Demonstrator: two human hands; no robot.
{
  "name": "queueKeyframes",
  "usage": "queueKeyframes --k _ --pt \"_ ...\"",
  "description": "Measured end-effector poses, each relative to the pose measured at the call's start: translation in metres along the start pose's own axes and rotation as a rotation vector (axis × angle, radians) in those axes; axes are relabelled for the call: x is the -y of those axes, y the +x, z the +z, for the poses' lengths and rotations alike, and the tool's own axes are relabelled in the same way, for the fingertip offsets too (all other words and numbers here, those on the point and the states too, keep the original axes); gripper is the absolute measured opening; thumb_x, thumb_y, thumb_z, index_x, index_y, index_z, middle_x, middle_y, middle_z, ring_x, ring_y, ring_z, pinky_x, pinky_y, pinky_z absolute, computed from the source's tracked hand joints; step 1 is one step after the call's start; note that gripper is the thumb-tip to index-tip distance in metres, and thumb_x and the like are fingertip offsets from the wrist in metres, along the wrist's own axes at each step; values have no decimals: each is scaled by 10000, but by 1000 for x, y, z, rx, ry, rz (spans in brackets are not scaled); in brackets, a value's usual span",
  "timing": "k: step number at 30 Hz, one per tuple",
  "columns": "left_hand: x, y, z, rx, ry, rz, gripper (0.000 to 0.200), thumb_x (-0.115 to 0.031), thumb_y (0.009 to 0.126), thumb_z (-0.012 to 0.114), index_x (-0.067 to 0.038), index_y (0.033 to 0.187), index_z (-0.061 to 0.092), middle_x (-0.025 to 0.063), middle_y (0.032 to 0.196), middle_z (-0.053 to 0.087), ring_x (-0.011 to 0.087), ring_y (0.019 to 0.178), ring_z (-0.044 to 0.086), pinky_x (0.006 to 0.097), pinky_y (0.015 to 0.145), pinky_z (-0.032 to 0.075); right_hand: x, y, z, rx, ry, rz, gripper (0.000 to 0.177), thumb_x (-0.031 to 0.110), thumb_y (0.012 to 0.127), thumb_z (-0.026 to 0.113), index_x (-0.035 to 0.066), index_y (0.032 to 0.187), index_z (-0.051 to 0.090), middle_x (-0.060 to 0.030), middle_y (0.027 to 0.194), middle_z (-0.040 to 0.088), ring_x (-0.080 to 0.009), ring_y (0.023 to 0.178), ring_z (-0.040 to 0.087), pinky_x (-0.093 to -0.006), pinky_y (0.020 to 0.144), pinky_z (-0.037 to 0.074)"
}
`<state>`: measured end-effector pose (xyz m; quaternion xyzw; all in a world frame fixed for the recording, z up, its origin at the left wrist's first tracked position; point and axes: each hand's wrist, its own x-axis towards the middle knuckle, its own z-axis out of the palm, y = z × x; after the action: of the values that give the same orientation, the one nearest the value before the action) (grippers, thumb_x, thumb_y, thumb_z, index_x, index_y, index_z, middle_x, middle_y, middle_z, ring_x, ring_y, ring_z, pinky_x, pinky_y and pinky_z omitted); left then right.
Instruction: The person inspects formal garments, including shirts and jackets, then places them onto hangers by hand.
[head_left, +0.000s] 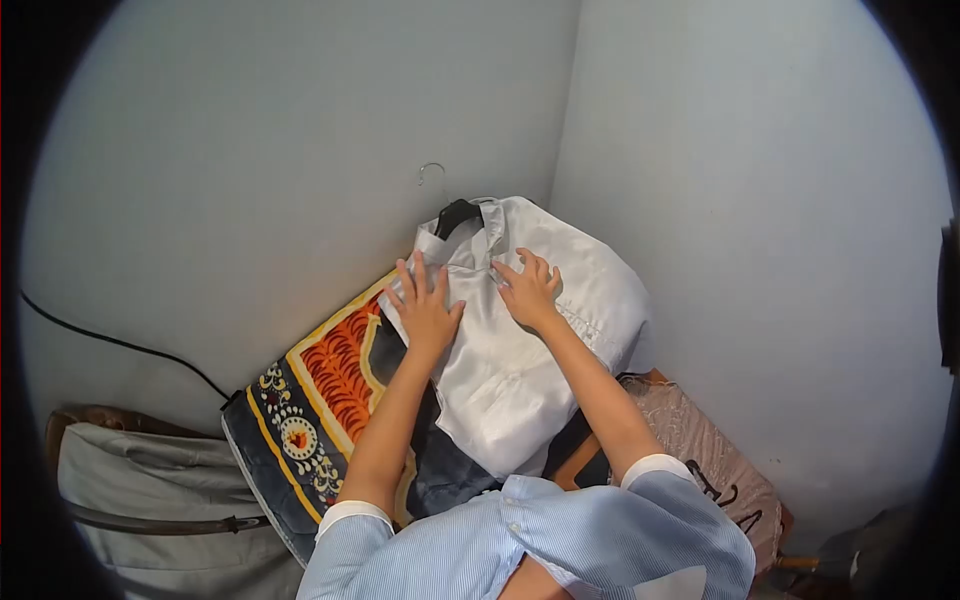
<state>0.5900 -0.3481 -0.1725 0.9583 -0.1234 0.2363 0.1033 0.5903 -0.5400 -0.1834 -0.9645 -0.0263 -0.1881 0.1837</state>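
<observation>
A shiny white satin shirt [500,400] lies on a patterned cloth, its collar toward the wall. Inside the collar sits a black clothes hanger [458,216], with its metal hook sticking up past the neck. My left hand [425,312] rests on the shirt's left side below the collar, fingers spread. On the other side of the front, my right hand [530,292] touches the fabric near the collar opening with its fingers apart and somewhat bent. Neither hand grips anything that I can see.
Under the shirt is a dark patterned cloth [270,425] with orange and yellow designs. Grey fabric [160,470] with a dark strap lies at left, near a black cable [120,342]. At right is a pinkish textured cloth [705,440]. Two walls meet behind.
</observation>
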Motion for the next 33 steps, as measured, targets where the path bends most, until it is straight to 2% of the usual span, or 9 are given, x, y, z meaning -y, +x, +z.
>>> queueKeyframes --k 5,7,13,17,19,22,25,28,33 --pt "11 0 8 -45 23 36 643 -473 729 661 -209 1299 519 102 1550 74 371 1411 -1 626 1055 8 -7 -35 -21 -16 -20 39 479 327 798 653 183 1243 546 -139 1378 328 -344 1275 275 -647 1003 159" --pt "-2 4 0 31 39 -8 614 -434 737 647 -192 1288 525 106 1549 82 382 1407 14 633 1049 8 -10 -49 -10 -4 -122 23 516 414 815 605 245 1294 510 -150 1394 332 -363 1283 280 -655 1003 129" --pt "-37 20 29 -168 -86 308 544 -411 774 607 -235 1283 534 105 1541 138 382 1411 30 644 1045 15 0 -60 -3 13 -198 22 571 505 824 553 264 1335 469 -149 1438 304 -400 1309 258 -677 1004 131" --pt "-40 32 23 16 -6 143 600 -322 781 627 -166 1339 466 140 1541 101 385 1410 31 645 1045 55 22 -87 -5 37 -161 88 671 535 806 556 167 1357 446 -145 1466 262 -369 1328 246 -673 1003 138" --pt "-43 31 21 -138 -56 237 615 -307 772 638 -187 1348 457 126 1540 115 389 1408 33 643 1045 60 35 -111 -13 63 -140 57 687 547 809 544 151 1362 440 -131 1468 278 -343 1333 261 -673 1001 137" --pt "-43 25 37 50 -133 557 602 -404 821 553 -257 1387 408 32 1533 197 390 1407 51 665 1038 23 52 -141 -21 82 -102 -32 667 569 820 514 151 1337 466 -98 1447 342 -295 1335 295 -656 1009 150" --pt "-48 18 40 317 -91 324 670 -538 846 465 -220 1425 351 29 1533 199 372 1412 42 653 1047 -1 51 -159 -30 53 13 -66 585 512 833 536 167 1303 506 -64 1415 403 -260 1323 337 -657 1015 120" --pt "-44 17 49 287 -89 322 740 -573 844 445 -160 1442 308 22 1543 164 379 1411 23 664 1040 -20 39 -180 -41 -19 105 8 477 440 839 551 155 1220 577 -61 1382 444 -261 1318 345 -681 1013 99" --pt "-45 19 46 326 -112 311 717 -554 851 462 -172 1440 316 19 1548 142 378 1412 -8 638 1059 -29 -3 -238 -19 -202 211 48 495 394 837 547 184 1284 531 -63 1447 377 -289 1355 294 -660 1030 39"
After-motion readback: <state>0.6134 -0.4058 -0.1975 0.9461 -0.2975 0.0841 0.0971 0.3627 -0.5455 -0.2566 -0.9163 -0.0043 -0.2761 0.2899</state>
